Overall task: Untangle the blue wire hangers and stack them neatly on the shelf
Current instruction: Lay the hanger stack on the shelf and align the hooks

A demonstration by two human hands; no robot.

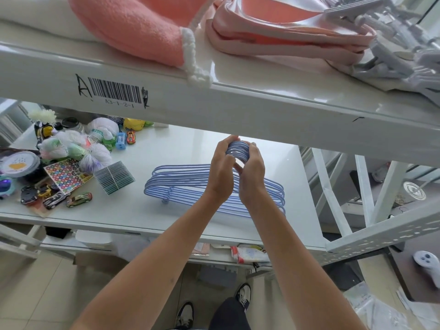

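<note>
Several blue wire hangers (181,184) lie bunched together on the white middle shelf (190,144), their shoulders spread left and right. Their hooks (238,151) are gathered in one bundle at the back. My left hand (222,170) grips that bundle of hooks from the left. My right hand (252,172) grips it from the right, fingers wrapped over the top. The hands touch each other and hide the hangers' necks. The right ends of the hangers show past my right wrist.
Toy cars (78,200), a sticker sheet (66,175), netted balls (95,160) and a pack of cards (114,178) crowd the shelf's left part. The upper shelf beam (214,108) hangs close above my hands, holding pink fabric (142,25) and grey hangers (395,51).
</note>
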